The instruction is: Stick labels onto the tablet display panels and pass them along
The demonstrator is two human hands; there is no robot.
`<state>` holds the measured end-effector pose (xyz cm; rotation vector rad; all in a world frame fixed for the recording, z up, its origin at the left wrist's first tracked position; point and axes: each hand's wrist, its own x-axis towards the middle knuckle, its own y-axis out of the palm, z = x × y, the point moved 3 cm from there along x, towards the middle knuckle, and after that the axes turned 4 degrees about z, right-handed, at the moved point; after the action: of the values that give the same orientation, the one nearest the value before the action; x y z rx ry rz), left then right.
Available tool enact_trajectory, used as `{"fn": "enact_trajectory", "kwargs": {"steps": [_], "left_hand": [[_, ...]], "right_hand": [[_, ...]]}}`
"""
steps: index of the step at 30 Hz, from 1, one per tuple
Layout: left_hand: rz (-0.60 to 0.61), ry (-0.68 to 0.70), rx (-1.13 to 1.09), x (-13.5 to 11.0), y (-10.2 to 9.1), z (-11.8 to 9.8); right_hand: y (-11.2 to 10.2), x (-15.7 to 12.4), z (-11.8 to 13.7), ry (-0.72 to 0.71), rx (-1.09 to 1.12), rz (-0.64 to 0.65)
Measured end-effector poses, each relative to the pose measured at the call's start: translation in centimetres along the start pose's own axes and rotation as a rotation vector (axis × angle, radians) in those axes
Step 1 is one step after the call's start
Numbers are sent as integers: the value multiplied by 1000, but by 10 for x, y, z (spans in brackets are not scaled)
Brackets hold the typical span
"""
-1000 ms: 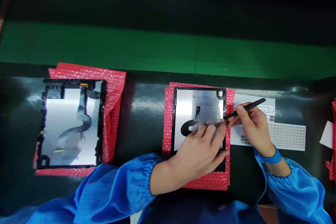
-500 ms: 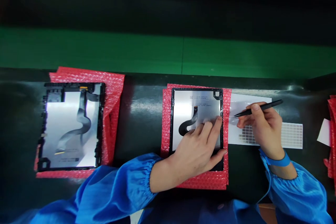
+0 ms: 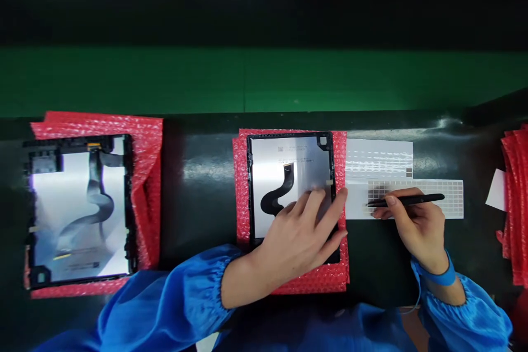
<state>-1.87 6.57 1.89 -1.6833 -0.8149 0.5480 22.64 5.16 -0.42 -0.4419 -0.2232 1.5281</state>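
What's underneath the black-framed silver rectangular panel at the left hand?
Red plastic bubble wrap sticks out around the black-framed silver panel. Whatever lies directly beneath its middle is covered and cannot be seen.

Dim overall, darkest well beyond the tabletop's (image 3: 196, 220) far edge. Glare whitens the left panel (image 3: 74, 192) and streaks the tabletop between it and the right panel (image 3: 266, 170), whose print is blurred.

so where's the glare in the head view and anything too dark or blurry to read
In the head view, the top is nearly black; in that view, pale glare lies on the table left of the middle panel, and the left panel reflects bright white in places; in the head view, the middle panel's print is too soft to read.
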Motion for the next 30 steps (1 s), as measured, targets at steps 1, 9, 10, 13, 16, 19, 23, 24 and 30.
{"fn": "enact_trajectory", "kwargs": {"steps": [1, 9, 10, 13, 16, 19, 23, 24, 30], "left_hand": [[-11, 29, -12, 0, 1, -2], [-224, 87, -240, -17, -27, 17], [-266, 38, -247, -21, -33, 26], [-349, -196, -212, -37, -40, 59], [-394, -418, -153, -55, -36, 89], [-401, -542, -156, -68, -24, 109], [-362, -616, -237, -74, -12, 118], [-357, -612, -260, -74, -11, 118], [-324, -532, -353, -71, -7, 112]], "right_hand": [[1, 1, 0, -5, -12, 7], [1, 2, 3, -58, -56, 18], [1, 1, 3, -58, -59, 19], [0, 1, 4, -42, -56, 24], [0, 4, 4, 11, -17, 37], [0, 7, 1, 80, 50, 49], [-1, 12, -3, 173, 130, 56], [-1, 13, -3, 196, 138, 51], [-9, 22, 4, 301, 209, 27]]}}
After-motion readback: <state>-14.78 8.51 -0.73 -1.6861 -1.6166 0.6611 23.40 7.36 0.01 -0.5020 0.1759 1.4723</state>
